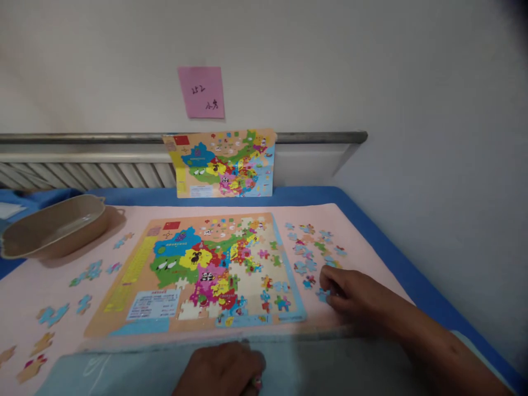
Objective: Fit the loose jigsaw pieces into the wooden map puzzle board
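Observation:
A map jigsaw puzzle (193, 269) lies partly filled on the pink cloth, with pale bare patches at its right side and lower middle. My left hand (223, 368) rests low in front of it, fingers closed around a small colourful puzzle piece (256, 381) that is mostly hidden. To the right of the board, my right hand (350, 291) has its fingers curled together just above a light blue piece (323, 295). Whether anything is pinched in those fingers is hidden. Several loose pieces (305, 267) are scattered beside that hand.
A printed picture of the map (225, 165) leans upright behind the board. At the left stands a brown oval basin (58, 228), with more loose pieces (53, 313) nearer me. A pink note (201, 92) hangs on the wall above a metal rail (322, 137).

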A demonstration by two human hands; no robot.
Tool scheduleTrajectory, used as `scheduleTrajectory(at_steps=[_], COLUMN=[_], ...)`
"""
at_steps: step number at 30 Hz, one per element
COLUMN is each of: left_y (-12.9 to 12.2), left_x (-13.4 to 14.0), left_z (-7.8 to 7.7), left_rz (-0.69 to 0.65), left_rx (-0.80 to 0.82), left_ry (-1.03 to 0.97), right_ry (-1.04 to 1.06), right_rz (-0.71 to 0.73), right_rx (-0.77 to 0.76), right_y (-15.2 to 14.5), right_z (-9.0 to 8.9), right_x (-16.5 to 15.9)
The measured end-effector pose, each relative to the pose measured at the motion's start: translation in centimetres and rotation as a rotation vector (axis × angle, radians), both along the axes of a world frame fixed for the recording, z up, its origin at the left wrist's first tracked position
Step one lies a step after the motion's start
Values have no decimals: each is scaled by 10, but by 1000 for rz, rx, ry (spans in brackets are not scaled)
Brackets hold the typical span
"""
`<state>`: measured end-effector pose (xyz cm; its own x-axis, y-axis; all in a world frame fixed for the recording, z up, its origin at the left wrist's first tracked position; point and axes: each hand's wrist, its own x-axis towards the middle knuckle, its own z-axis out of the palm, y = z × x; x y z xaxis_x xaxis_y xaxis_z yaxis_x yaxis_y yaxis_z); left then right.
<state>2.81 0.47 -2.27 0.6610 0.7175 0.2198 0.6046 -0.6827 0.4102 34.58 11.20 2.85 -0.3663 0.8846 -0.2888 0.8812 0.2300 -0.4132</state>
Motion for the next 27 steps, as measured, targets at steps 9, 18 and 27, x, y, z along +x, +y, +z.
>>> scheduleTrajectory(at_steps=[9,18,27], left_y=[4,4,5], left_x=[4,9,3], left_z=[-1,0,-14], left_rz=[-18,36,-14], left_rx=[166,284,197], left_ry=[-158,-155,-105], right_ry=[282,570,735], right_rz=[-61,-123,-241], right_rx=[-110,-150,-262], right_y=[1,-3,-7], right_z=[3,-1,-8], right_x=[-5,-24,-35])
